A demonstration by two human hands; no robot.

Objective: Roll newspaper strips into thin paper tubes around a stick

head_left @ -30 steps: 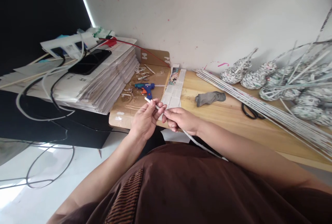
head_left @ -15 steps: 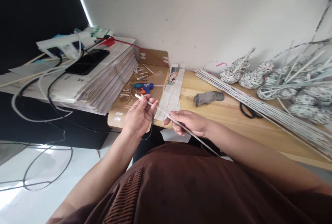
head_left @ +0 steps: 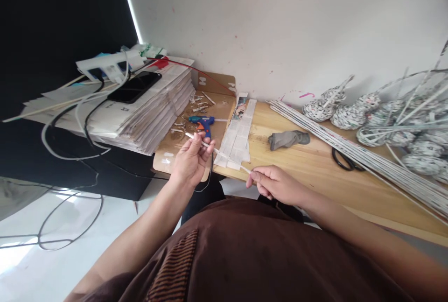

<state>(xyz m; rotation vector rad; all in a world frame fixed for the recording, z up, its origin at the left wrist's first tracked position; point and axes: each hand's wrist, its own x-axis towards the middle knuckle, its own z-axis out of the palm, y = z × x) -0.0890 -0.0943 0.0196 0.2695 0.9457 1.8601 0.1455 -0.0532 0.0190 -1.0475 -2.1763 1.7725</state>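
A thin white rolled-paper tube slants between my hands, over the near edge of the table. My left hand pinches it close to its upper end, and the tip sticks out beyond the thumb. Lower and to the right, my right hand has its fingers closed round the other part of the tube. Just past my left hand a blue glue gun lies on brown cardboard. Flat newspaper strips are on the table behind the tube.
A tall newspaper stack at left carries a phone, a white power strip and cables. To the right are a grey sock-like cloth, a bundle of paper tubes, black scissor-like handles and several woven newspaper shapes.
My right hand has slid right and down along the tube, away from my left hand. My left hand keeps its pinch near the tip. The whole view has shifted slightly.
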